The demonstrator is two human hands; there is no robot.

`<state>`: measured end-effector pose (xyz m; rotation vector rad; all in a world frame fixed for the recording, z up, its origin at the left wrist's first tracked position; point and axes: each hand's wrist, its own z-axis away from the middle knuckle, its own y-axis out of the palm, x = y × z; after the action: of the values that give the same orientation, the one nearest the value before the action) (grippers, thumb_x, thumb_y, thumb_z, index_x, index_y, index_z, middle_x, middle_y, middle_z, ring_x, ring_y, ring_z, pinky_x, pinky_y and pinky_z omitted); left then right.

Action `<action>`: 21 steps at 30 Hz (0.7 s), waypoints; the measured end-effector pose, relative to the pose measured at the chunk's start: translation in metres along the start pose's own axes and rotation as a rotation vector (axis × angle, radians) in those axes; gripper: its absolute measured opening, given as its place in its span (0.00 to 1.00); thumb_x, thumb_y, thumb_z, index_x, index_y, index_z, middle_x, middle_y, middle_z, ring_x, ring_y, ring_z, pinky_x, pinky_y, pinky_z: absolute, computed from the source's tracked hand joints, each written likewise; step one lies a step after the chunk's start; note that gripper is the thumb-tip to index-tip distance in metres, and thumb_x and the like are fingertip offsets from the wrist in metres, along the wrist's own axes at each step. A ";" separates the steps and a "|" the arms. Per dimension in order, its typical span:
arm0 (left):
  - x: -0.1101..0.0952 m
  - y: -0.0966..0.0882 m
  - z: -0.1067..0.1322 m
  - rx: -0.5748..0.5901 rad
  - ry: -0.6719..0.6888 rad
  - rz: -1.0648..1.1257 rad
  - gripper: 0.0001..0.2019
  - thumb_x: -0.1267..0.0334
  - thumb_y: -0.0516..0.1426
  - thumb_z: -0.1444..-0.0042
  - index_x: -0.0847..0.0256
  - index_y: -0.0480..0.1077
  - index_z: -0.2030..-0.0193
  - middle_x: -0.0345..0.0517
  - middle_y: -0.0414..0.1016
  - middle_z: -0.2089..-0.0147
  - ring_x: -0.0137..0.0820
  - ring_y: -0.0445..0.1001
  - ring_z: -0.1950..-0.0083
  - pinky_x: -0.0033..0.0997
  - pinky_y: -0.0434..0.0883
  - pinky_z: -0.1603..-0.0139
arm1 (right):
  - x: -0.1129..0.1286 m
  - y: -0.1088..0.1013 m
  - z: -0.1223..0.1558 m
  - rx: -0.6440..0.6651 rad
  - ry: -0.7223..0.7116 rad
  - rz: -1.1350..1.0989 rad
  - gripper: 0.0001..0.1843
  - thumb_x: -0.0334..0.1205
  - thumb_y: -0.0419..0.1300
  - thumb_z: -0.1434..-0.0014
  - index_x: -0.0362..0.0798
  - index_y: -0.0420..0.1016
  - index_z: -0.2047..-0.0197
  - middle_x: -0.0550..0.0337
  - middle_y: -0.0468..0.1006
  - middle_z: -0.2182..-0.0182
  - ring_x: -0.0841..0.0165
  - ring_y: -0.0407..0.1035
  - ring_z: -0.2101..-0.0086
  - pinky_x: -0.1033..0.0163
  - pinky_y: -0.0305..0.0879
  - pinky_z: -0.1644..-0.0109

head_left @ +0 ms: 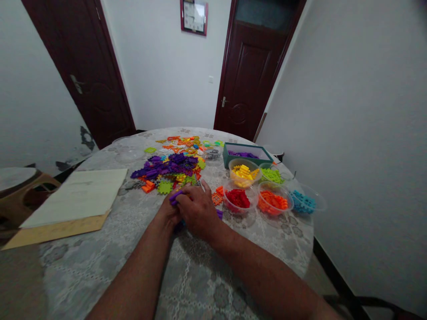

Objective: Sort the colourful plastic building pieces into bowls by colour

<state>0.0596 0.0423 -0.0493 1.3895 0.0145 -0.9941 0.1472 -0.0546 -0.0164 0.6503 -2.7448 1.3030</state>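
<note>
My two hands are together just in front of the heap of pieces. A purple plastic building piece (175, 197) pokes out between them. My right hand (197, 210) is closed on it from above and covers much of my left hand (168, 211). Closed around the same piece from the left, the left hand shows few of its fingers. A bit of blue shows below the hands, too hidden to make out. Another purple piece (219, 214) lies by the right hand. Beyond the hands is a heap of purple pieces (167, 165), with a lime square piece (164, 187) at its edge.
Clear bowls hold yellow (244, 173), red (237, 199), orange (272, 201), lime (271, 174) and blue pieces (303, 202). Behind them stands a green box (267, 155) with purple pieces. Paper sheets (78, 195) lie at the left of the round table (200, 293).
</note>
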 end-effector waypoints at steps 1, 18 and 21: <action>-0.001 0.000 0.001 -0.003 -0.002 -0.023 0.07 0.74 0.61 0.43 0.61 0.75 0.60 0.44 0.78 0.69 0.33 0.80 0.69 0.29 0.80 0.66 | 0.000 -0.001 -0.001 0.000 -0.013 0.000 0.08 0.37 0.57 0.26 0.54 0.78 0.49 0.60 0.79 0.48 0.64 0.70 0.47 0.41 0.40 0.23; -0.029 0.019 0.015 -0.200 0.107 -0.006 0.04 0.70 0.61 0.37 0.65 0.74 0.56 0.46 0.82 0.69 0.33 0.81 0.77 0.30 0.80 0.77 | -0.209 -0.101 -0.073 -0.205 0.496 0.418 0.15 0.34 0.57 0.33 0.43 0.77 0.45 0.40 0.80 0.49 0.50 0.72 0.47 0.45 0.63 0.40; -0.031 0.017 0.014 -0.211 0.121 0.033 0.04 0.70 0.61 0.36 0.65 0.75 0.55 0.47 0.83 0.68 0.35 0.82 0.75 0.30 0.81 0.75 | -0.189 -0.105 -0.055 -0.237 0.352 0.372 0.17 0.34 0.55 0.31 0.43 0.76 0.42 0.40 0.79 0.45 0.51 0.71 0.44 0.45 0.63 0.36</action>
<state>0.0433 0.0459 -0.0154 1.2493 0.1810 -0.8547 0.3518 -0.0058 0.0576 -0.1054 -2.7293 0.9921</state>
